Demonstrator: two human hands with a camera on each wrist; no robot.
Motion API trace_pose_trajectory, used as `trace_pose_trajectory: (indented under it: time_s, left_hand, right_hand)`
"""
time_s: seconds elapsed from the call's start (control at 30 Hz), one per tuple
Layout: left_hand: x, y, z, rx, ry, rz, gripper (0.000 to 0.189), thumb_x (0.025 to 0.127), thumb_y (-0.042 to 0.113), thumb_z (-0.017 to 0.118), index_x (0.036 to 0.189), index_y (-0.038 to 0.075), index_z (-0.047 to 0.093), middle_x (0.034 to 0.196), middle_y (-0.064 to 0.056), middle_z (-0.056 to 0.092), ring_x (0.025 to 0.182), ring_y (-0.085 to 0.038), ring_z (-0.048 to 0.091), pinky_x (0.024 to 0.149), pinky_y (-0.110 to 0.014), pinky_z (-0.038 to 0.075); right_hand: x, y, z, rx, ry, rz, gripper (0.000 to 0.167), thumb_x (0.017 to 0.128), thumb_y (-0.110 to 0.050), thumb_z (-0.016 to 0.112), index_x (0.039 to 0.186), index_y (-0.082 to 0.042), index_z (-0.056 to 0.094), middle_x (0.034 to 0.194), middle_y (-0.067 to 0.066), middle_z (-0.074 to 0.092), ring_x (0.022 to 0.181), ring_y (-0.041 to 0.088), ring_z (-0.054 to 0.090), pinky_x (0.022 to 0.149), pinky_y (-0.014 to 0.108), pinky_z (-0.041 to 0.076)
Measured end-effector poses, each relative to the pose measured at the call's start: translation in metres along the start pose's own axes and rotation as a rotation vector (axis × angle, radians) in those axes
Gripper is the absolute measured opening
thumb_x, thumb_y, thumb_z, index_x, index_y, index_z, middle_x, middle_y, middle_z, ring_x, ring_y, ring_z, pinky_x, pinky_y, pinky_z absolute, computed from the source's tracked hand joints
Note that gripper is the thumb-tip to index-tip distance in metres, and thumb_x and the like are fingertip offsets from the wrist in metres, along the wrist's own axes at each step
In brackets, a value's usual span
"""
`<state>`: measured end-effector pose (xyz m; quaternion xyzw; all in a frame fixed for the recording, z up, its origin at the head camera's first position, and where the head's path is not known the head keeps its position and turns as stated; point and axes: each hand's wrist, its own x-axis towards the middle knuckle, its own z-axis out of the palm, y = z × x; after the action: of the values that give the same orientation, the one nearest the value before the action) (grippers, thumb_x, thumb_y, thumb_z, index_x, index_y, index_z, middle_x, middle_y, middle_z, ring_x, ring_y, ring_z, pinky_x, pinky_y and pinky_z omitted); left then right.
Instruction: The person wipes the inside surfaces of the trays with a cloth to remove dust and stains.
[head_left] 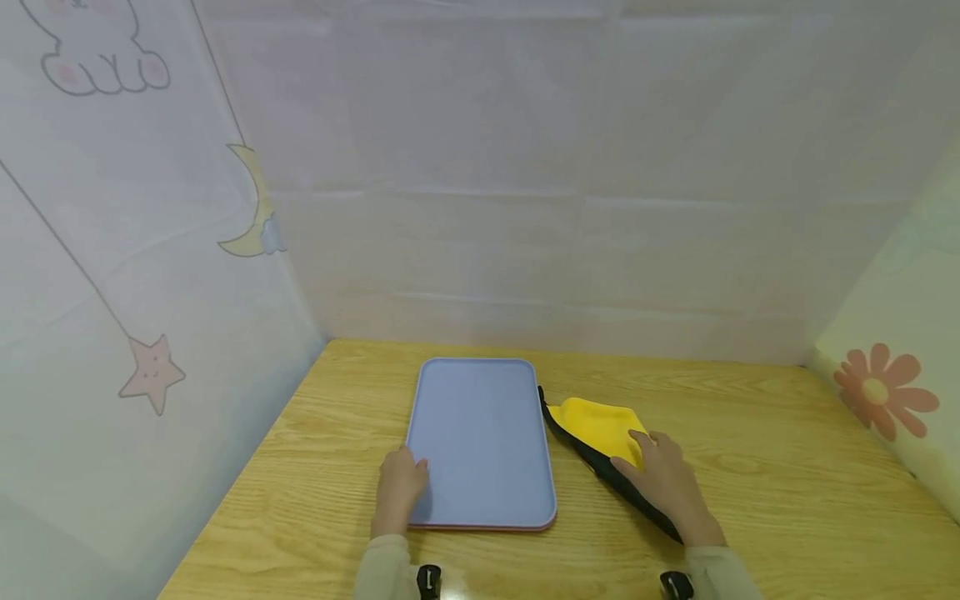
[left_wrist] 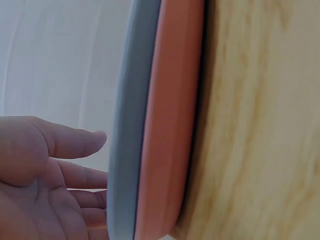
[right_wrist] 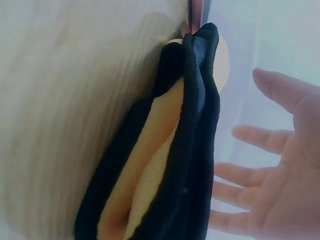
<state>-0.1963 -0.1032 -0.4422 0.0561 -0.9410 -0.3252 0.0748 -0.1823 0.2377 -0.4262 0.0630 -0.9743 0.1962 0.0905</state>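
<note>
A pale blue tray [head_left: 480, 442] lies on top of a reddish tray [left_wrist: 167, 120] on the table. My left hand [head_left: 401, 483] is at the near left edge of this stack. Its thumb is apart from the rim in the left wrist view, and the tips of the other fingers are hidden by the blue tray. To the right of the stack lies a folded yellow cloth item with a black border [head_left: 600, 427], its exact kind unclear. Over its near right part is my right hand [head_left: 667, 479], with fingers spread. In the right wrist view the black cloth edge [right_wrist: 192, 150] partly meets the fingertips.
The wood-grain table [head_left: 787, 467] extends on both sides of these things. Pale printed sheets [head_left: 570, 183] hang behind the table and at its left and right. Black straps [head_left: 429, 581] show at both wrists.
</note>
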Motion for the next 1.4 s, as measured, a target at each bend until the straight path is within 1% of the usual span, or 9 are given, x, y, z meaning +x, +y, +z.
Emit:
trace_pose_trajectory:
  time_s: [0.13,0.3,0.43,0.63,0.93,1.03,1.13,1.27,1.4]
  left_hand:
    - [0.001,0.000,-0.003,-0.023,-0.039,-0.021,0.025,0.083,0.001,0.057,0.090,-0.022,0.052,0.084,-0.034,0.054,0.083,-0.045,0.054,0.069,-0.046,0.047]
    - [0.003,-0.001,-0.005,-0.023,-0.079,-0.043,0.021,0.084,-0.001,0.055,0.090,-0.021,0.053,0.085,-0.032,0.056,0.079,-0.037,0.056,0.063,-0.041,0.047]
    - [0.002,-0.003,-0.008,0.014,-0.030,0.002,0.015,0.080,-0.002,0.056,0.080,-0.017,0.056,0.077,-0.028,0.057,0.073,-0.037,0.057,0.060,-0.041,0.046]
    - [0.001,-0.006,-0.013,-0.007,-0.016,-0.024,0.010,0.078,-0.002,0.057,0.077,-0.013,0.058,0.074,-0.023,0.058,0.065,-0.031,0.054,0.056,-0.039,0.044]
    - [0.004,-0.015,-0.014,-0.029,-0.027,-0.064,0.011,0.072,-0.005,0.060,0.082,-0.010,0.062,0.078,-0.021,0.061,0.067,-0.030,0.056,0.058,-0.038,0.046]
    - [0.006,-0.019,-0.014,-0.021,-0.022,-0.084,0.013,0.069,-0.008,0.059,0.081,-0.010,0.061,0.079,-0.021,0.061,0.069,-0.031,0.056,0.060,-0.039,0.047]
    - [0.006,-0.019,-0.013,-0.005,-0.024,-0.091,0.013,0.069,-0.010,0.057,0.082,-0.010,0.061,0.080,-0.022,0.061,0.070,-0.032,0.057,0.060,-0.040,0.047]
    - [0.006,-0.017,-0.012,0.013,-0.009,-0.088,0.008,0.069,-0.011,0.053,0.073,-0.007,0.060,0.072,-0.018,0.059,0.064,-0.029,0.054,0.054,-0.038,0.046]
    - [0.007,-0.015,-0.011,0.016,-0.003,-0.120,0.018,0.068,-0.012,0.052,0.058,0.002,0.047,0.057,-0.007,0.045,0.052,-0.020,0.041,0.043,-0.030,0.034]
  right_hand:
    - [0.009,0.005,0.004,-0.006,0.018,0.028,0.061,0.084,-0.033,0.060,0.123,0.011,0.042,0.117,0.041,0.034,0.104,0.056,0.035,0.069,0.065,0.037]
    - [0.019,0.017,0.016,0.028,-0.053,0.076,0.074,0.085,-0.043,0.056,0.130,0.010,0.031,0.122,0.043,0.025,0.109,0.059,0.026,0.073,0.069,0.031]
    - [0.024,0.024,0.026,0.057,-0.139,0.107,0.080,0.085,-0.050,0.051,0.132,0.009,0.025,0.123,0.045,0.021,0.109,0.060,0.024,0.074,0.070,0.029]
    - [0.028,0.023,0.031,0.103,-0.217,0.153,0.085,0.084,-0.055,0.048,0.135,0.008,0.020,0.125,0.044,0.020,0.109,0.060,0.026,0.076,0.070,0.028]
    - [0.043,0.029,0.028,0.239,-0.214,0.190,0.093,0.086,-0.054,0.047,0.130,0.020,0.011,0.122,0.047,0.026,0.107,0.055,0.035,0.085,0.058,0.034]
    - [0.043,0.027,0.027,0.246,-0.184,0.230,0.092,0.084,-0.054,0.049,0.129,0.020,0.018,0.114,0.042,0.039,0.094,0.048,0.048,0.078,0.054,0.041]
    - [0.042,0.024,0.027,0.241,-0.129,0.250,0.085,0.083,-0.050,0.055,0.123,0.021,0.028,0.094,0.033,0.051,0.073,0.032,0.051,0.064,0.044,0.045]
    - [0.040,0.021,0.027,0.257,-0.104,0.280,0.079,0.081,-0.044,0.060,0.115,0.022,0.035,0.085,0.026,0.052,0.067,0.027,0.046,0.059,0.038,0.042]
    - [0.040,0.021,0.027,0.276,-0.126,0.311,0.081,0.079,-0.045,0.063,0.115,0.022,0.034,0.091,0.029,0.051,0.072,0.029,0.045,0.063,0.040,0.042]
